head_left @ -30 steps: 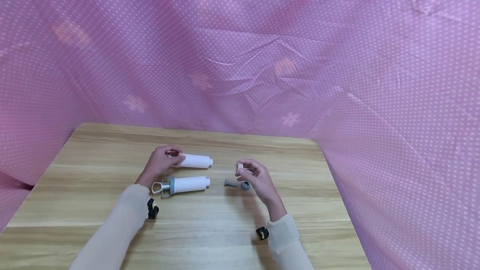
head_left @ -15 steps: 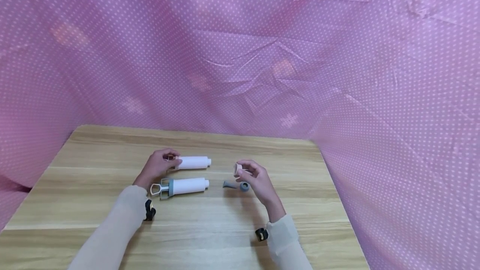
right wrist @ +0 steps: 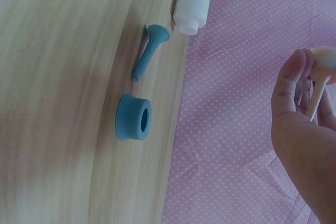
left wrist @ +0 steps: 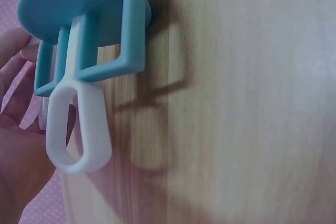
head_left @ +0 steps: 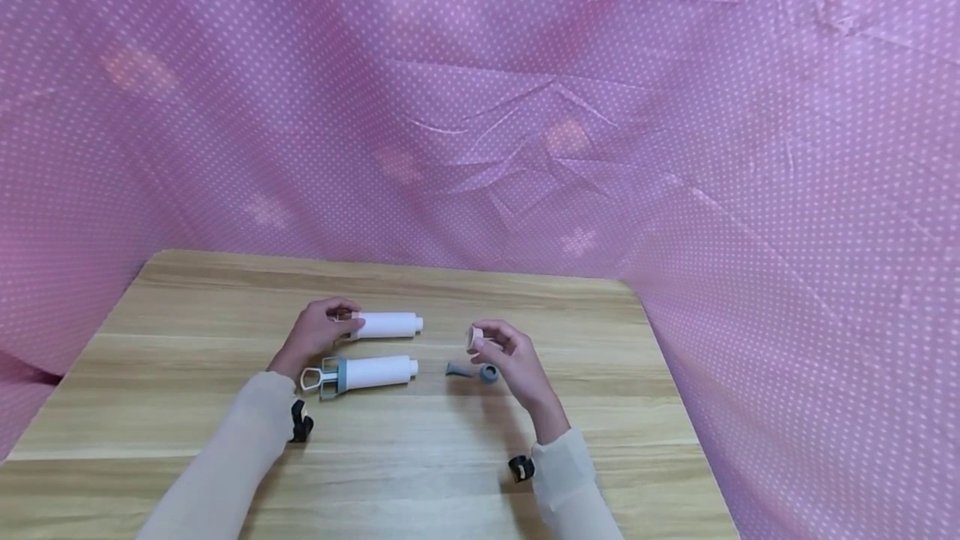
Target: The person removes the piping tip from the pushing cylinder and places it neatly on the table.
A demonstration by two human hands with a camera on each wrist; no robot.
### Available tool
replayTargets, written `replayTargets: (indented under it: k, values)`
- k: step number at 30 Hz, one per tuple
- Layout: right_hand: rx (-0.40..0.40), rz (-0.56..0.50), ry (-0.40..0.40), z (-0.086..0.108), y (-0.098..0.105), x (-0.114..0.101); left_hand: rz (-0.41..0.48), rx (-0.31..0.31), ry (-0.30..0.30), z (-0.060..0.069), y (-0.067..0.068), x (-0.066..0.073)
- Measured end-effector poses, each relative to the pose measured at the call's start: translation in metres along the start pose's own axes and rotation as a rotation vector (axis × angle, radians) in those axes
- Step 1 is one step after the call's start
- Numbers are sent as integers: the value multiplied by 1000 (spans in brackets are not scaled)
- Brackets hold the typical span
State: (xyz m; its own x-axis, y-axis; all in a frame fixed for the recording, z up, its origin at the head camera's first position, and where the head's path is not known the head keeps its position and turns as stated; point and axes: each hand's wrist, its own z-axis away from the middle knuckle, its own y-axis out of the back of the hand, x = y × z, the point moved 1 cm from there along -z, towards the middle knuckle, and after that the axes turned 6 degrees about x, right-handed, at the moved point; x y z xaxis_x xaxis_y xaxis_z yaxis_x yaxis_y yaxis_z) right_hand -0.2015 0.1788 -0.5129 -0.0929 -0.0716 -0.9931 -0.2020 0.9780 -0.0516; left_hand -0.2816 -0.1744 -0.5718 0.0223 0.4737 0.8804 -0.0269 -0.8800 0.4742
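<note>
My left hand [head_left: 318, 330] grips the left end of the far white syringe-like tube [head_left: 390, 324], which lies on the table; the fingers hide its handle end. Nearer me lies a matching syringe-like tube [head_left: 377, 372] with a teal flange [left wrist: 79, 3] and a white pull ring [left wrist: 79, 127]. Above the table at the right, my right hand [head_left: 519, 361] pinches a small pale cup-shaped piece [head_left: 475, 339]. In the right wrist view, a pale thin stem [right wrist: 317, 98] shows between the fingers. Below lie a flared teal nozzle [right wrist: 151, 51] and a teal ring cap [right wrist: 131, 119].
The wood-grain table [head_left: 390, 473] ends at the back and right against a pink dotted cloth [head_left: 480, 148]. A black wrist device [head_left: 301, 422] sits at the left cuff, and another black device [head_left: 522, 468] at the right cuff.
The head view has shifted slightly. Both hands keep their holds, and no object has visibly moved on the table.
</note>
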Motion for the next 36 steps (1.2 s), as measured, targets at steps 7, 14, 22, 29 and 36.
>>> replayTargets:
  k: [7,14,22,29,36]
  values:
    - [9,2,2,-2,-1,-3,48,-9,50,7,7,10]
    - [7,12,-23,-5,0,-3,13,38,15,12,12,27]
    - [-15,44,-29,-9,-4,-7,50,113,-12,24,10,54]
    - [-19,92,-71,-10,-6,-14,76,164,-74,42,-2,76]
    - [-34,86,-80,-12,-9,-21,88,168,-147,62,-19,103]
